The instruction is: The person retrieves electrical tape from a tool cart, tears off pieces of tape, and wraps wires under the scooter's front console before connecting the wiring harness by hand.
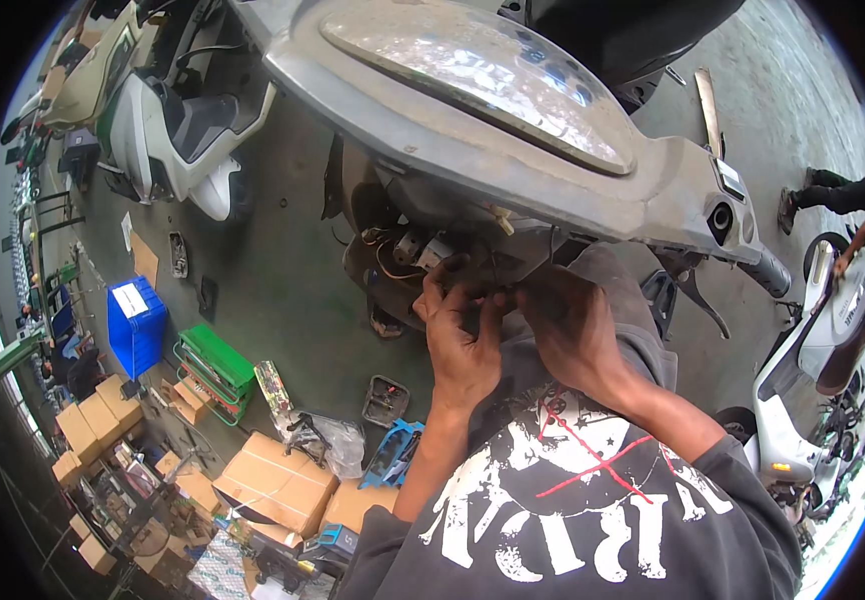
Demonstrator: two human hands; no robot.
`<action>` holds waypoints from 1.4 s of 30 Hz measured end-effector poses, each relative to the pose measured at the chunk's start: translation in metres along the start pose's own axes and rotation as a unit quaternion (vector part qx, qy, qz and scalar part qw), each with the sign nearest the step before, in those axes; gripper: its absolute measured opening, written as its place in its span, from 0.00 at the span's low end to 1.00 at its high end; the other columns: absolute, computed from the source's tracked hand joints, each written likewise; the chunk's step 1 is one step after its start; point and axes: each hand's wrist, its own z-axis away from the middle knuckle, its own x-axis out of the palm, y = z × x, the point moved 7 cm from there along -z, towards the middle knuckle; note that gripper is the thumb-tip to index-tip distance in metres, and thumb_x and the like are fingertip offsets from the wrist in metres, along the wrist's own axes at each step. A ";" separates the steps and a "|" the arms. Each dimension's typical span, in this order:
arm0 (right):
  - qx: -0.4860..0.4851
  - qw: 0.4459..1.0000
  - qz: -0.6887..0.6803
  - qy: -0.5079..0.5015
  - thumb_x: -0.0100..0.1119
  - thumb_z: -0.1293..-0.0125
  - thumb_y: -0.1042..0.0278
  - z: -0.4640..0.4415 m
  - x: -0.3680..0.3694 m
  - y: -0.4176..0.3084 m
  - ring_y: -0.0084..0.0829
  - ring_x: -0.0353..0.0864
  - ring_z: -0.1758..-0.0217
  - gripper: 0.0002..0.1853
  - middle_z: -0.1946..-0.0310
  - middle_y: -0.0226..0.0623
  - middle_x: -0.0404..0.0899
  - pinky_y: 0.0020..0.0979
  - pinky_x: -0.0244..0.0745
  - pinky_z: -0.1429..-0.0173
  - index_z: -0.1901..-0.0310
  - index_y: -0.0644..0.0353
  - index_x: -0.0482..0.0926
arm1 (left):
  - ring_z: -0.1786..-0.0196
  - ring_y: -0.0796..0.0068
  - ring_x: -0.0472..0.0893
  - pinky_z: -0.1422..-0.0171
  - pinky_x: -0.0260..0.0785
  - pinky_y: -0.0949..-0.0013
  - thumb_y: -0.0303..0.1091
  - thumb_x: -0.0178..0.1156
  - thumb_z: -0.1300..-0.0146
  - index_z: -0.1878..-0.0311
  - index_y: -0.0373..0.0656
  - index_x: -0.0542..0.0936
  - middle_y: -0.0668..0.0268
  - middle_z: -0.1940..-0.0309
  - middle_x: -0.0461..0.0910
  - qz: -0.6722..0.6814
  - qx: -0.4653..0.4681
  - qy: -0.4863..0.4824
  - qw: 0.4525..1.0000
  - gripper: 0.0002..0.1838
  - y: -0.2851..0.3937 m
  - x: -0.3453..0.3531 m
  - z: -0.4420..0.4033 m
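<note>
My left hand [463, 335] and my right hand [575, 325] meet beneath the dusty grey handlebar cover [393, 120] of a scooter. Fingertips on both sides are pinched close together over something small and dark that I cannot make out. Just left of my left fingers, loose wires [385, 258] and a metal bracket [411, 247] show inside the scooter's open front. A pale connector [504, 222] hangs above the hands under the cover. On top of the cover sits a scratched, clear instrument lens [493, 80]. My right fingertips are partly in shadow.
The right handlebar grip [768, 272] and brake lever [708, 305] jut out to my right. Cardboard boxes [275, 480], a green crate [215, 368] and a blue bin [137, 325] stand at left. Another person [858, 195] is beside a white scooter [803, 370] at right.
</note>
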 end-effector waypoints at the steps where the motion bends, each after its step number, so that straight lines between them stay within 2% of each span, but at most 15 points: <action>1: -0.026 0.999 0.025 -0.007 0.61 0.35 0.75 0.002 0.002 0.002 0.41 0.87 0.70 0.06 0.71 0.51 0.84 0.37 0.77 0.66 0.62 0.70 0.82 | 0.37 0.56 0.74 0.30 0.61 0.56 0.30 0.64 0.35 0.59 0.36 0.85 0.51 0.40 0.77 0.005 0.007 0.014 1.000 0.07 -0.001 0.000 0.001; 6: -0.060 0.996 0.060 0.001 0.60 0.35 0.74 0.004 0.004 0.010 0.46 0.87 0.70 0.06 0.74 0.51 0.83 0.40 0.78 0.65 0.63 0.70 0.82 | 0.37 0.57 0.74 0.31 0.62 0.58 0.28 0.66 0.36 0.59 0.37 0.86 0.52 0.43 0.77 0.039 0.008 0.000 0.999 0.06 -0.008 0.003 0.005; 12: 0.010 0.998 0.043 -0.049 0.61 0.35 0.67 -0.002 0.004 0.024 0.47 0.87 0.69 0.11 0.73 0.52 0.83 0.39 0.78 0.64 0.65 0.70 0.83 | 0.39 0.62 0.73 0.32 0.64 0.62 0.24 0.73 0.44 0.60 0.40 0.89 0.55 0.44 0.76 0.006 0.031 -0.019 0.999 0.08 -0.010 -0.005 0.003; 14: 0.098 0.987 -0.018 -0.124 0.62 0.36 0.63 -0.004 0.011 0.036 0.41 0.85 0.72 0.13 0.74 0.51 0.83 0.38 0.78 0.63 0.66 0.68 0.85 | 0.39 0.63 0.73 0.33 0.66 0.62 0.23 0.75 0.47 0.61 0.41 0.90 0.56 0.42 0.74 -0.014 0.043 -0.020 0.999 0.09 -0.016 -0.005 0.001; 18: 0.034 0.985 0.004 -0.167 0.63 0.39 0.62 -0.013 0.015 0.044 0.33 0.80 0.75 0.13 0.76 0.46 0.82 0.36 0.76 0.65 0.67 0.67 0.86 | 0.39 0.66 0.72 0.37 0.70 0.65 0.22 0.77 0.51 0.60 0.43 0.91 0.59 0.36 0.68 0.050 0.025 -0.022 0.998 0.13 -0.032 -0.002 -0.002; 20: 0.274 0.935 -0.033 -0.223 0.65 0.41 0.62 -0.010 0.013 0.043 0.26 0.76 0.75 0.13 0.78 0.41 0.80 0.34 0.74 0.66 0.67 0.67 0.86 | 0.39 0.66 0.72 0.38 0.72 0.65 0.23 0.78 0.52 0.60 0.43 0.91 0.59 0.34 0.66 0.057 0.019 -0.024 0.998 0.13 -0.034 -0.003 -0.005; 23: 0.275 0.931 -0.030 -0.239 0.66 0.41 0.61 -0.013 0.012 0.042 0.24 0.75 0.75 0.14 0.79 0.37 0.80 0.33 0.73 0.68 0.67 0.67 0.86 | 0.37 0.64 0.73 0.36 0.71 0.65 0.23 0.78 0.52 0.59 0.44 0.92 0.60 0.33 0.66 0.061 -0.003 -0.055 0.997 0.15 -0.039 0.001 -0.010; 25: 0.291 0.924 -0.006 -0.248 0.67 0.41 0.61 -0.017 0.009 0.039 0.24 0.75 0.75 0.14 0.79 0.37 0.81 0.33 0.73 0.68 0.67 0.67 0.86 | 0.28 0.58 0.64 0.23 0.54 0.57 0.29 0.77 0.54 0.57 0.56 0.93 0.62 0.30 0.66 0.097 0.009 -0.069 0.993 0.17 -0.043 0.006 -0.014; 26: 0.307 0.916 0.018 -0.258 0.68 0.42 0.60 -0.017 0.008 0.039 0.24 0.75 0.75 0.14 0.79 0.37 0.81 0.33 0.73 0.68 0.67 0.67 0.87 | 0.28 0.58 0.64 0.23 0.54 0.57 0.29 0.77 0.54 0.57 0.56 0.93 0.62 0.30 0.66 0.097 0.010 -0.070 0.993 0.17 -0.043 0.007 -0.016; 29: 0.197 0.945 0.034 -0.260 0.70 0.43 0.60 -0.023 0.014 0.058 0.24 0.74 0.74 0.14 0.79 0.39 0.82 0.34 0.74 0.66 0.68 0.66 0.87 | 0.24 0.60 0.62 0.21 0.53 0.58 0.27 0.76 0.55 0.56 0.55 0.93 0.63 0.26 0.63 0.140 -0.012 -0.116 0.983 0.20 -0.048 0.015 -0.020; 32: 0.122 0.948 0.118 -0.269 0.73 0.46 0.60 -0.030 0.016 0.063 0.27 0.79 0.72 0.14 0.77 0.43 0.84 0.36 0.76 0.63 0.68 0.66 0.87 | 0.26 0.66 0.62 0.21 0.55 0.60 0.24 0.76 0.56 0.56 0.51 0.93 0.66 0.33 0.76 0.257 -0.019 -0.121 0.959 0.19 -0.052 0.020 -0.023; 35: 0.082 0.949 0.176 -0.250 0.75 0.47 0.59 -0.032 0.016 0.062 0.36 0.84 0.70 0.15 0.74 0.47 0.85 0.40 0.78 0.60 0.69 0.65 0.85 | 0.27 0.70 0.62 0.21 0.56 0.63 0.22 0.76 0.56 0.61 0.47 0.93 0.69 0.51 0.88 0.308 -0.016 -0.153 0.939 0.16 -0.050 0.025 -0.028; 38: 0.049 0.955 0.210 -0.206 0.75 0.47 0.60 -0.027 0.008 0.040 0.45 0.87 0.66 0.15 0.71 0.49 0.85 0.43 0.80 0.58 0.69 0.64 0.84 | 0.27 0.73 0.60 0.21 0.55 0.59 0.25 0.76 0.53 0.64 0.45 0.92 0.72 0.70 0.90 0.357 -0.018 -0.187 0.915 0.11 -0.051 0.025 -0.032; 41: 0.036 0.983 0.155 -0.093 0.72 0.46 0.69 -0.021 -0.012 -0.007 0.48 0.87 0.64 0.10 0.68 0.47 0.84 0.43 0.80 0.58 0.66 0.64 0.82 | 0.26 0.64 0.58 0.22 0.51 0.51 0.28 0.75 0.50 0.63 0.47 0.92 0.62 0.49 0.88 0.203 0.052 -0.206 0.956 0.09 -0.052 0.021 -0.029; 42: 0.035 0.982 0.156 -0.097 0.72 0.46 0.69 -0.017 -0.010 -0.007 0.48 0.87 0.64 0.10 0.68 0.47 0.84 0.43 0.80 0.58 0.66 0.64 0.82 | 0.27 0.58 0.58 0.24 0.50 0.47 0.29 0.73 0.46 0.60 0.48 0.91 0.58 0.41 0.81 0.123 0.043 -0.165 0.978 0.09 -0.051 0.017 -0.025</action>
